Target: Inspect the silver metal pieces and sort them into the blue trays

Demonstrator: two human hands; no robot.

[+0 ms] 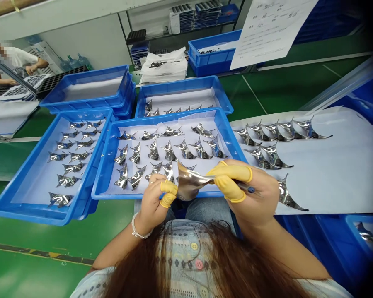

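Note:
A shiny, curved metal piece (pixel 188 182) with a wide end and a tapering tail is held up over the near edge of a blue tray (pixel 112 196). My left hand (pixel 153 200), with yellow finger cots on its fingertips, pinches the wide end. My right hand (pixel 255 198), also in yellow finger cots, is closed around the narrow tail. A thin dark stick with a blue end (pixel 251 189) shows beneath its fingers; its kind is unclear. Rows of similar polished metal pieces (pixel 169 151) lie on white paper inside the tray.
Another blue tray (pixel 27 215) of metal pieces is at left, and one more (pixel 180 85) stands behind. At right, several pieces (pixel 287 196) lie on white paper (pixel 335 174). A written sheet (pixel 270 31) hangs above. Stacked blue bins (pixel 87 101) stand near a co-worker (pixel 17 62).

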